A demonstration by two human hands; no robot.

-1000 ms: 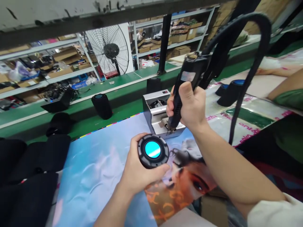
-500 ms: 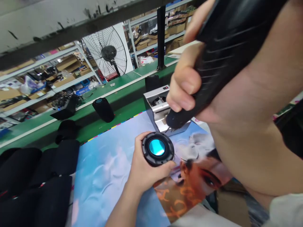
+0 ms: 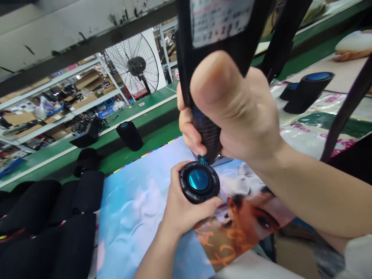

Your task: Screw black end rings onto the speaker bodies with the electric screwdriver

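My left hand (image 3: 180, 209) is wrapped round a black cylindrical speaker (image 3: 199, 181) standing upright on the printed poster (image 3: 136, 217); its round end with a shiny blue centre faces up. My right hand (image 3: 232, 116) is closed on a black electric screwdriver (image 3: 209, 46), held upright close to the camera. The screwdriver's tip (image 3: 203, 159) sits at the far rim of the speaker's end. A black cable (image 3: 345, 104) hangs from the tool at the right.
Black speakers (image 3: 130, 135) stand on the green conveyor belt (image 3: 151, 116); others (image 3: 308, 91) lie at the right. Black fabric sleeves (image 3: 49, 228) pile at the left. A fan (image 3: 132, 66) and shelves of cartons stand behind. Another person's arm (image 3: 353, 46) rests at the far right.
My right hand has brought the screwdriver from the metal box down onto the rim of the speaker. The left hand keeps hold of the speaker. The metal box is now hidden behind my hand.
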